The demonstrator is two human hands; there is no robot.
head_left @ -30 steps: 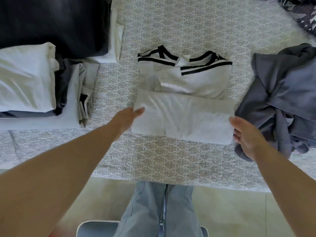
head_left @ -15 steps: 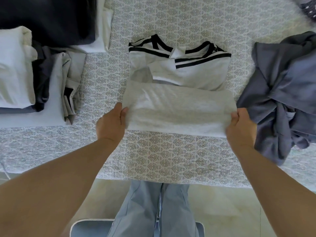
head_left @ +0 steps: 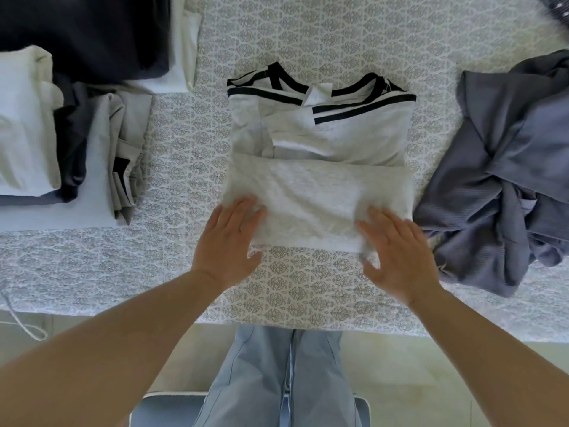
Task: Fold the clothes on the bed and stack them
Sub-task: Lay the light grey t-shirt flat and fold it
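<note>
Both hands lie flat with fingers spread on the near edge of a light grey T-shirt (head_left: 317, 192) with black-striped trim, which sits in the middle of the patterned bed (head_left: 323, 35). The left hand (head_left: 229, 241) presses the near left corner and the right hand (head_left: 397, 251) the near right corner; neither grips the cloth, they only rest on it, apparently to flatten the fold so that it holds its shape. The shirt's lower half is folded up over its body, leaving the collar and sleeves showing on the far side, so one more fold seems due. To the left, near the bed's edge, stands one stack of folded clothes (head_left: 61, 143), white, dark and grey layers, placed clear of the working space; I cannot count its pieces surely. Beyond it lies a dark navy garment (head_left: 86, 35). To the right, one crumpled blue-grey garment (head_left: 505, 174) waits unfolded, just beside the shirt.
</note>
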